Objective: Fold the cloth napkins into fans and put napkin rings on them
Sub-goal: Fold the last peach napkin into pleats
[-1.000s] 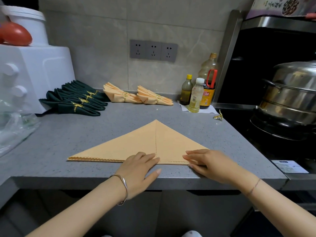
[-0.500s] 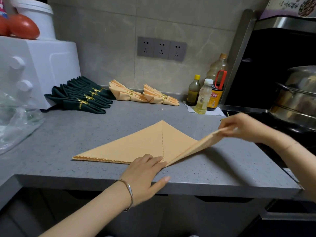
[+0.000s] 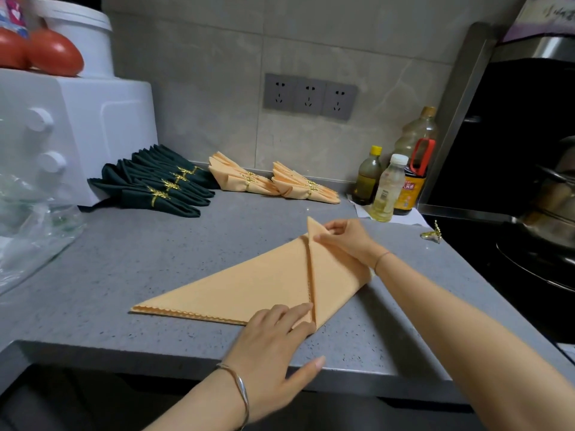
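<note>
Peach cloth napkin (image 3: 249, 287) lies as a wide triangle in the middle of the grey speckled stone surface (image 3: 155, 259), scalloped edge nearest the person. Left hand (image 3: 273, 334) comes in at six o'clock, grip apart. Its fingers are straight and flat, pressing the napkin's near edge at the centre seam, with the thumb out over the surface's front lip.

Right hand (image 3: 348, 241) is up at the twelve o'clock tip, grip clamped on the cloth. Thumb and fingers pinch the corner of the right-hand flap. That flap is folded across so its edge runs along the centre line, its corner raised a little off the layer below.

Out at three o'clock, near the surface's right rim, one loose gold metal napkin ring (image 3: 432, 234) sits well apart from the napkin. Toward eleven o'clock, a row of dark green fan-folded napkins (image 3: 155, 191), each banded in gold, lies beside the white plastic appliance (image 3: 93, 129). At twelve, against the tiled wall, two peach fan-folded napkins (image 3: 239, 180) wear rings too. At one o'clock, a cluster of plastic bottles (image 3: 385, 188) stands together.
</note>
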Demonstrator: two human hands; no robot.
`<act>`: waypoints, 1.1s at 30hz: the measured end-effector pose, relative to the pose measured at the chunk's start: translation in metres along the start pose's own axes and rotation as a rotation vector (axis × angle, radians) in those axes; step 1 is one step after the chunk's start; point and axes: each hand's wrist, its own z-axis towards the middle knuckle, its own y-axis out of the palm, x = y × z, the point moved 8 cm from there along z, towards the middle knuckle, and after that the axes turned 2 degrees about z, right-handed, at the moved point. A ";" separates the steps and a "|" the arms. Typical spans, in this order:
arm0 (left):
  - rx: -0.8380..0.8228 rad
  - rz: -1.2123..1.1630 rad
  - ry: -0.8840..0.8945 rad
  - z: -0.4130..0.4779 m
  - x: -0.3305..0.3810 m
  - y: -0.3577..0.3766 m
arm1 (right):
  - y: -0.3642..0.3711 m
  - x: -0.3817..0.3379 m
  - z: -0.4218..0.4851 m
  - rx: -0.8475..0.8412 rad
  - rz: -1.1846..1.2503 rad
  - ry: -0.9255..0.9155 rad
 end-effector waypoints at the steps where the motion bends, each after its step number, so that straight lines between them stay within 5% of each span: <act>1: -0.001 -0.007 0.006 0.000 0.001 0.001 | 0.003 0.006 0.001 0.009 -0.008 0.000; 22: -0.099 0.069 -0.043 -0.003 0.017 -0.003 | -0.016 -0.013 -0.039 0.221 -0.141 -0.197; 33: -0.123 0.088 -0.103 -0.004 0.018 0.012 | 0.034 0.008 -0.196 -0.376 -0.613 -0.338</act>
